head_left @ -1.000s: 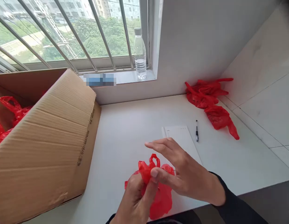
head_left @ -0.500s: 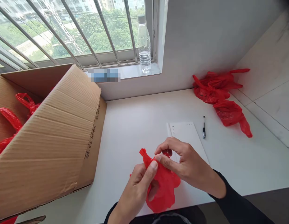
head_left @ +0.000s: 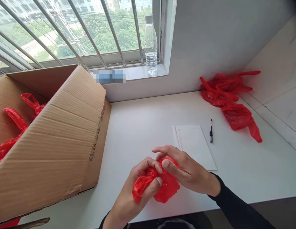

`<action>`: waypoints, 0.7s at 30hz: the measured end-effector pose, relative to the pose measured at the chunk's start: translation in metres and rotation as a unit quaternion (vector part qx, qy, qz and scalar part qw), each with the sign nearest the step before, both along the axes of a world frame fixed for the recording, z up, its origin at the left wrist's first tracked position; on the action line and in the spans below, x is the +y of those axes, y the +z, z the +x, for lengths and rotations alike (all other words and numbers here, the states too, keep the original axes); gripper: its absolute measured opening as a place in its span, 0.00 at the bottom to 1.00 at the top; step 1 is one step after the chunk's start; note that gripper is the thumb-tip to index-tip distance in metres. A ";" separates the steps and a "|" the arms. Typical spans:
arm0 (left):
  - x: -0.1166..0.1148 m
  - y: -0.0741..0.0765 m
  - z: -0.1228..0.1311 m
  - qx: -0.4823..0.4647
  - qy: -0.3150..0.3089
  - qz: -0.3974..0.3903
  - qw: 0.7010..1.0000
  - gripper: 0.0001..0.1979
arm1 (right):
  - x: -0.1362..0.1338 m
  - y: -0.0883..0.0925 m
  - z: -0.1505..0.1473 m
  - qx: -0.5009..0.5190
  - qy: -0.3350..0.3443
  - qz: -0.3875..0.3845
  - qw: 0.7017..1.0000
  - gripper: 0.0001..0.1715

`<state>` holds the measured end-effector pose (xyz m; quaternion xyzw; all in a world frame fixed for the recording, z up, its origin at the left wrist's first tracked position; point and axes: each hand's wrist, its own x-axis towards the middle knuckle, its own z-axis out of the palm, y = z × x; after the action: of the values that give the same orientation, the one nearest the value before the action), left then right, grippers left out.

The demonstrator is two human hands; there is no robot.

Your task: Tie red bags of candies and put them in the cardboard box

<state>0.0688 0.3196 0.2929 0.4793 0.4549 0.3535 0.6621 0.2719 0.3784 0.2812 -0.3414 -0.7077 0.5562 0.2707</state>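
A red plastic bag (head_left: 168,189) is bunched between the hands over the near tabletop (head_left: 136,130), running crosswise — gathered loop leftward, loose body rightward. The left hand (head_left: 129,195) curls tightly around its neck; the right hand (head_left: 187,168) arches loosely against it — grip unclear. Beyond lies a printed sheet (head_left: 198,144).

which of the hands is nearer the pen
Right. The right hand is left of the pen and nearer the person; the left hand is farther left, gripping the red bag.
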 end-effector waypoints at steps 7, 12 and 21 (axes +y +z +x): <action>-0.001 -0.036 -0.001 0.262 0.123 0.349 0.891 0.20 | 0.008 -0.016 -0.008 -0.025 0.023 -0.150 0.988 0.19; 0.000 -0.046 -0.005 0.286 0.100 0.404 0.863 0.28 | 0.010 -0.023 -0.012 -0.007 0.063 -0.112 0.992 0.14; -0.033 -0.070 -0.038 0.348 0.085 0.254 0.899 0.29 | 0.002 -0.040 0.012 -0.115 -0.130 -0.014 0.985 0.12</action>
<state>0.0307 0.2865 0.2226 0.6829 0.5902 0.3225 0.2851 0.2834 0.3800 0.2412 -0.4959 -0.6758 0.4829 0.2533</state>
